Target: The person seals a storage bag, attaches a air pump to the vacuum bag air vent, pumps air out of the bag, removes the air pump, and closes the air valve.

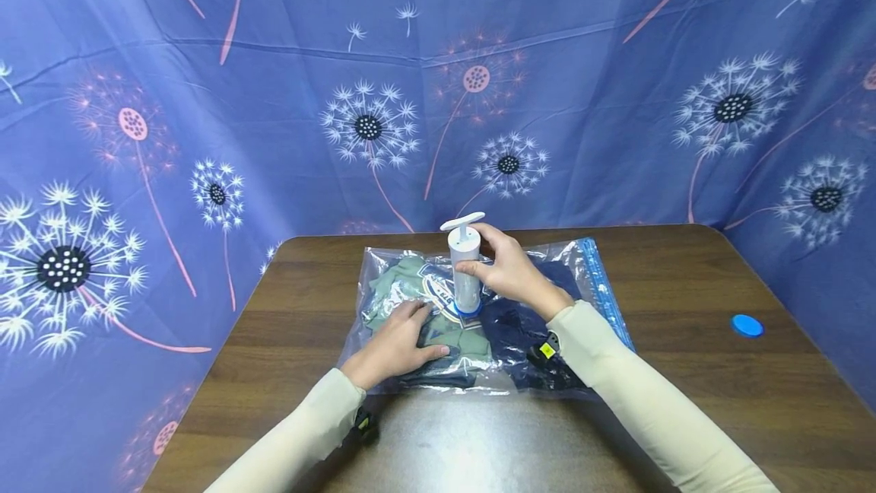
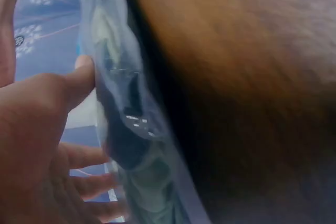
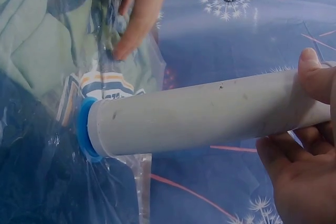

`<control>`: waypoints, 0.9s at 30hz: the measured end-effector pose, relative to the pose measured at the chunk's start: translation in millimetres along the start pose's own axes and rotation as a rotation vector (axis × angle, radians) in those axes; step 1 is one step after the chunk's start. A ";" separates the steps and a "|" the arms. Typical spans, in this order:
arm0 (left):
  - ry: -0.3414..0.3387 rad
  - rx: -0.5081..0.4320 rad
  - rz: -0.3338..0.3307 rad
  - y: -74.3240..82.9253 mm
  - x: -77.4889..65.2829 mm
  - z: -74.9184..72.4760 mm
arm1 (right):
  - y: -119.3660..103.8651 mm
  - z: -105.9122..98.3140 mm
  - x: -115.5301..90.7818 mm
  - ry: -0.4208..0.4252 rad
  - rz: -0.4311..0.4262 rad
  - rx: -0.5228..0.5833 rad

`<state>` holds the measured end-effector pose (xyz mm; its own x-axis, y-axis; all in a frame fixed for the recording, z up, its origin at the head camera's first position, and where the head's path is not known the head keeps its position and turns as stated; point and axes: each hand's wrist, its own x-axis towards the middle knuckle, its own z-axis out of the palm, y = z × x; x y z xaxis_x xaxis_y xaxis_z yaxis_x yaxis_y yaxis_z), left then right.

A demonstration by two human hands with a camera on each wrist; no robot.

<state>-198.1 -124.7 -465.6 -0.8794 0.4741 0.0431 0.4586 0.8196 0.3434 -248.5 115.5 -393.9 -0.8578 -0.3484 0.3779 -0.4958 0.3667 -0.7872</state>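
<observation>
A clear plastic vacuum storage bag (image 1: 372, 257) lies flat on the table, holding a folded green garment (image 1: 397, 280) and a dark navy one (image 1: 506, 329). A white hand pump (image 1: 467, 291) stands upright on the blue valve ring (image 3: 86, 129) near the bag's middle. Around the pump's barrel, close under its top, curl the thumb and fingers of my right hand (image 1: 509, 271). The pump's T-shaped handle (image 1: 462, 221) sits just above the barrel on a short length of rod. My left hand (image 1: 400, 345) rests on the bag over the green garment, fingers spread and relaxed.
A round blue cap (image 1: 747, 326) lies on the wooden table (image 1: 684, 287) to the right. Along the bag's right edge runs a blue zip strip (image 1: 605, 287). Behind the table hangs a blue cloth (image 1: 582, 59) with a dandelion print.
</observation>
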 end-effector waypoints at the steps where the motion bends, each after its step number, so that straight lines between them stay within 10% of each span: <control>1: -0.007 0.019 0.003 0.0 -1.0 0.5 | 0.9 -0.3 0.3 0.001 -0.003 0.001; 21: 0.061 0.081 0.005 7.4 -3.2 11.1 | 0.5 8.1 1.8 0.108 0.048 -0.033; 27: 0.033 0.061 -0.015 6.0 -4.4 11.2 | -0.1 0.4 4.4 -0.012 0.065 0.003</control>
<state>-190.0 -118.2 -474.2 -0.8895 0.4516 0.0694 0.4514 0.8452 0.2860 -252.2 113.6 -392.4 -0.8865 -0.3339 0.3203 -0.4387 0.3867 -0.8112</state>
